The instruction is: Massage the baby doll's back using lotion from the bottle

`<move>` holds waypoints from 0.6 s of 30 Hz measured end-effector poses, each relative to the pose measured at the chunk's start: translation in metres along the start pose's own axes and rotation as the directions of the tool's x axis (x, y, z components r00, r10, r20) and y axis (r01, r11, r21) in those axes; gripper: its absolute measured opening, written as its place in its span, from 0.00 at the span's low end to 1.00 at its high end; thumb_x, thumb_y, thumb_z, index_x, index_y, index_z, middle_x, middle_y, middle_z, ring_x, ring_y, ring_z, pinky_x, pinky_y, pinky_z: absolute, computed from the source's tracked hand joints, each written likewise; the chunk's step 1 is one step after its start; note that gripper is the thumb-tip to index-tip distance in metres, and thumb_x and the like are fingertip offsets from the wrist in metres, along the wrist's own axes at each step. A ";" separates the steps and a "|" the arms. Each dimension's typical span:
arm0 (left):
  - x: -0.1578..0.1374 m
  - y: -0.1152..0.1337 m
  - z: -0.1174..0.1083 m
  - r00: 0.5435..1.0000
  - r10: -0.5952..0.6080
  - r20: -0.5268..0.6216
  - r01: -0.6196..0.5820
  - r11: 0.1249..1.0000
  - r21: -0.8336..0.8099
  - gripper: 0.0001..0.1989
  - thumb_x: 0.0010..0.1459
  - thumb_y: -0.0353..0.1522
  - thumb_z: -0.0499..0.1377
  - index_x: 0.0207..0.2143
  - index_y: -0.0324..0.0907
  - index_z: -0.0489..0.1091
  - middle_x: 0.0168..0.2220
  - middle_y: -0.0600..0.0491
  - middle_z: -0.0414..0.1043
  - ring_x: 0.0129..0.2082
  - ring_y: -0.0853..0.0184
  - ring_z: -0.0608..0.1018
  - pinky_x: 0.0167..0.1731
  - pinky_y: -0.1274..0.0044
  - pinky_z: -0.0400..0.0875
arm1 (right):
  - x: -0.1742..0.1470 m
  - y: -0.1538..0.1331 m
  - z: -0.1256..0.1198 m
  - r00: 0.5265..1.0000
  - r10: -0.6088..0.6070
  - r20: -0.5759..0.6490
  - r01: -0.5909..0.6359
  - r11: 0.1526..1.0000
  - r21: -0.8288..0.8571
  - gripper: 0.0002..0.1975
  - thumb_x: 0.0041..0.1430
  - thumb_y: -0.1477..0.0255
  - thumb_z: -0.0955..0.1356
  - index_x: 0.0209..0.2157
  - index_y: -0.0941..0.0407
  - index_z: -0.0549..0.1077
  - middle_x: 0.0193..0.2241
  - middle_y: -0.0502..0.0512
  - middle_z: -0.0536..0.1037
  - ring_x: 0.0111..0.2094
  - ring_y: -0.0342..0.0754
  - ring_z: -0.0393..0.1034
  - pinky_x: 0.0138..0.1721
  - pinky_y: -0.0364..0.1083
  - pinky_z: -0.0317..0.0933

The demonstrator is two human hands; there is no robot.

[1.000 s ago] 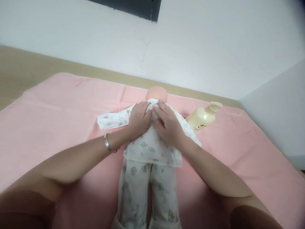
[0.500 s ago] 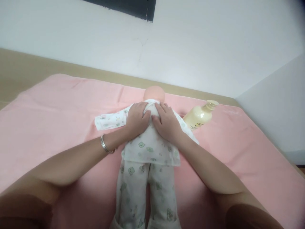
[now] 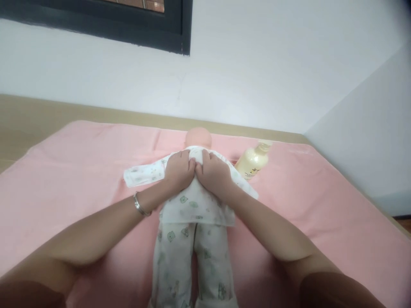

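Observation:
A baby doll lies on its front on a pink mat, its bald head (image 3: 198, 137) at the far end. It wears a white printed shirt (image 3: 195, 214) and matching trousers (image 3: 171, 256). My left hand (image 3: 180, 170), with a silver bangle at the wrist, presses on the doll's upper back, fingers curled in on the shirt. Beside it, my right hand (image 3: 215, 173) has its fingers bent on the same cloth. The two thumbs meet over the middle of the back. The fingertips are partly hidden. One sleeve (image 3: 144, 174) stretches out to the left.
To the right of the doll, a pale yellow pump bottle (image 3: 253, 162) leans on the pink mat (image 3: 305, 205). A wooden surface (image 3: 41, 109) borders the mat at the back, against a white wall (image 3: 240, 72). A dark window frame (image 3: 173, 30) is at the top.
My hands have drawn closer together; the fingers, flatter before, now curl and the thumbs touch. The camera view has tilted up, showing more of the window frame.

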State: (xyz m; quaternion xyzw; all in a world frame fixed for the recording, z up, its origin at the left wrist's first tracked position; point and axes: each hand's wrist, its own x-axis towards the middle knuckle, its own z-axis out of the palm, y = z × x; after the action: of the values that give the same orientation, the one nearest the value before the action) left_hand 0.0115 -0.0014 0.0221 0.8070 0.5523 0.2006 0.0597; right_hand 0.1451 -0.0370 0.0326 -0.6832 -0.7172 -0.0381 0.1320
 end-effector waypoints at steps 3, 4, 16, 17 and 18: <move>0.000 -0.001 0.005 1.000 -0.005 0.003 0.005 0.999 0.045 0.15 0.67 0.33 0.42 0.41 0.37 0.67 0.41 0.42 0.73 0.43 0.55 0.76 0.44 0.66 0.68 | 0.000 -0.002 0.005 0.999 0.032 0.000 -0.032 0.999 -0.009 0.17 0.71 0.63 0.57 0.50 0.60 0.66 0.42 0.63 0.74 0.44 0.57 0.70 0.42 0.48 0.62; 0.001 -0.001 0.006 1.000 -0.004 0.002 0.003 0.999 0.052 0.15 0.67 0.33 0.43 0.40 0.37 0.67 0.41 0.41 0.73 0.44 0.55 0.76 0.45 0.66 0.67 | 0.000 -0.002 0.006 0.999 0.037 0.001 -0.037 0.999 -0.009 0.17 0.71 0.63 0.57 0.49 0.60 0.67 0.42 0.63 0.74 0.44 0.57 0.70 0.42 0.48 0.62; 0.004 -0.003 0.007 0.999 -0.034 -0.043 0.036 0.998 0.053 0.19 0.67 0.36 0.43 0.44 0.35 0.70 0.44 0.40 0.75 0.48 0.53 0.76 0.48 0.66 0.69 | -0.001 0.000 0.004 0.998 0.056 0.004 -0.056 0.996 0.071 0.19 0.71 0.61 0.57 0.52 0.57 0.68 0.44 0.62 0.76 0.47 0.58 0.72 0.46 0.50 0.63; 0.004 -0.004 0.007 0.998 -0.034 -0.053 0.037 0.998 0.053 0.20 0.67 0.37 0.43 0.44 0.35 0.70 0.44 0.40 0.75 0.49 0.53 0.76 0.48 0.66 0.69 | -0.001 0.001 0.004 0.999 0.053 0.003 -0.053 0.994 0.090 0.20 0.71 0.60 0.57 0.54 0.57 0.68 0.44 0.62 0.76 0.48 0.58 0.71 0.48 0.51 0.63; 0.005 -0.006 0.008 0.997 -0.033 -0.063 0.037 0.998 0.052 0.20 0.67 0.37 0.43 0.44 0.35 0.70 0.45 0.40 0.75 0.49 0.52 0.76 0.49 0.65 0.69 | 0.000 0.002 0.005 0.999 0.054 0.003 -0.054 0.992 0.111 0.21 0.71 0.60 0.57 0.56 0.56 0.68 0.46 0.61 0.76 0.49 0.58 0.71 0.49 0.51 0.62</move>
State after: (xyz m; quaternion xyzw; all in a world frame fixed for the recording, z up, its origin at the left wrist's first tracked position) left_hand 0.0108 0.0063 0.0143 0.7919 0.5731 0.2096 0.0246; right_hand 0.1465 -0.0355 0.0278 -0.6940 -0.6994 0.0052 0.1709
